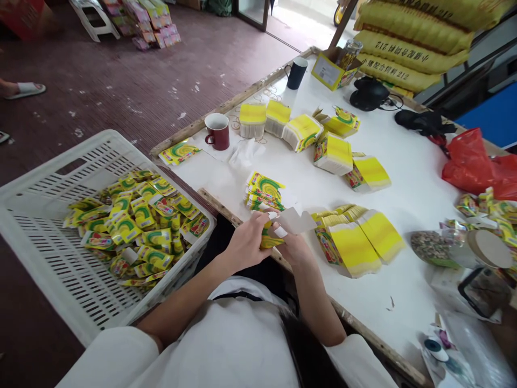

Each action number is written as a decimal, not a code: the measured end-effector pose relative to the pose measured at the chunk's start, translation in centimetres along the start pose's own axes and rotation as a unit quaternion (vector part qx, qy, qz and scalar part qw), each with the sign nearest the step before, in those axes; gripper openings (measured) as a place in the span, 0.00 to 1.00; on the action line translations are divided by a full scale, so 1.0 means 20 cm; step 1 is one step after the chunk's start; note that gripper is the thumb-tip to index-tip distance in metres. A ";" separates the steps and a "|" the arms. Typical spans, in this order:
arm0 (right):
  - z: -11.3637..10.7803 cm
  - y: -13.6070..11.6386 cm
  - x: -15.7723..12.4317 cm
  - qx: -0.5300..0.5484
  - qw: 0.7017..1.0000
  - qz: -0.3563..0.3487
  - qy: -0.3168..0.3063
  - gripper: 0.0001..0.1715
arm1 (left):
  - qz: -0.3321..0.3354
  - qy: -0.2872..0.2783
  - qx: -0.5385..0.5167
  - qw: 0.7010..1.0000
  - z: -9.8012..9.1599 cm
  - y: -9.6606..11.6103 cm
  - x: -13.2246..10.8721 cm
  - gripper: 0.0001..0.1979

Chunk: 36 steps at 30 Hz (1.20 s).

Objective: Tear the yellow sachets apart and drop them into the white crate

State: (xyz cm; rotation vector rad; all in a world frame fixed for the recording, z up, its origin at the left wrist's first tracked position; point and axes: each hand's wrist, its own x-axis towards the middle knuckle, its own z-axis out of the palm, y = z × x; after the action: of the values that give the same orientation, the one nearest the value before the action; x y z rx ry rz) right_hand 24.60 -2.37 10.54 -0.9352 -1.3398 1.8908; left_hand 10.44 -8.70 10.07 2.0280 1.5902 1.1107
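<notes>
White and broad, the worn-edged table (428, 161) fills the space ahead of you, reaching up to your hands. The white slotted plastic crate (76, 269) stands at your left, beside the table's near corner. Right of your right hand, on the table, a bundle of yellow cardboard cartons with pale edges (355, 242) lies in slanting rows.

Your left hand (247, 240) and right hand (298, 250) nearly meet at the table's near edge, fingers curled in, both holding the small yellow printed carton with pale open flaps (299, 221). It sits between them, in front of your body, its flaps turned rightward over your right hand. Just beyond your left hand lies a short pile of green-and-yellow printed cartons (264, 191).

The glossy yellow-and-green packets (141, 213) heap in the crate, well left of the held carton; your left hand is the nearer one to them.

Your fingers cover most of the held carton's body, so its long axis and contents are hard to make out. You wear white coverings (280, 231) on some digits; their material is unclear. The crate's lower-left side fades into shadow.
</notes>
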 end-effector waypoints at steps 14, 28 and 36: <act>0.00 0.06 -0.04 -0.337 0.915 -0.222 -0.001 0.30 | -0.106 -0.071 -0.035 0.991 -0.05 -0.07 0.07 0.41; -0.18 -0.05 0.00 -0.399 0.890 -0.204 -0.089 0.13 | -0.123 -0.047 0.009 0.991 -0.26 -0.09 0.05 0.29; -0.05 0.08 0.03 -0.147 0.968 -0.202 0.025 0.42 | -0.161 0.120 -0.155 0.967 -0.16 -0.07 -0.02 0.29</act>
State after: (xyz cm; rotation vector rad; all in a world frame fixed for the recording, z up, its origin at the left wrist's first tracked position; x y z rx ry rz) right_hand 24.97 -1.92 8.67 -0.7680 -1.6647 1.3790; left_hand 7.11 -9.25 10.99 1.4208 1.6576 1.4120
